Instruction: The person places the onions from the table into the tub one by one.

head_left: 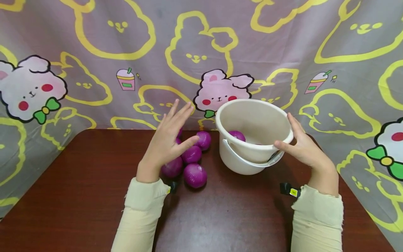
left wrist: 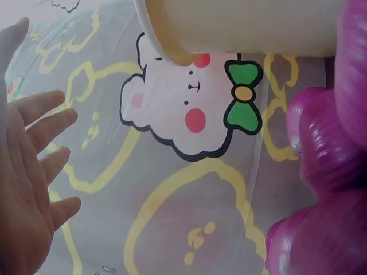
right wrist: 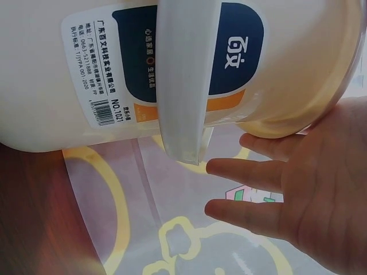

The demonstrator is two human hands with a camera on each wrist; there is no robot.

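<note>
A cream plastic bucket [head_left: 239, 155] with its white handle [head_left: 252, 163] hanging at the front stands right of centre. Inside it lies a purple onion [head_left: 237, 135]; much of the interior is hidden. Against the bucket's right rim is my right hand [head_left: 303, 148], thumb at the front and fingers spread and fairly straight in the right wrist view. To the bucket's left, several purple onions [head_left: 195, 175] sit grouped on the table. My left hand [head_left: 168, 140] is raised over this group with fingers extended, holding nothing, and it hides part of the onions.
A dark reddish-brown table [head_left: 78, 196] carries everything. Behind it hangs a grey curtain [head_left: 157, 70] with yellow outlines and cartoon rabbits, close to the back edge. Small black devices [head_left: 285, 188] are at both wrists.
</note>
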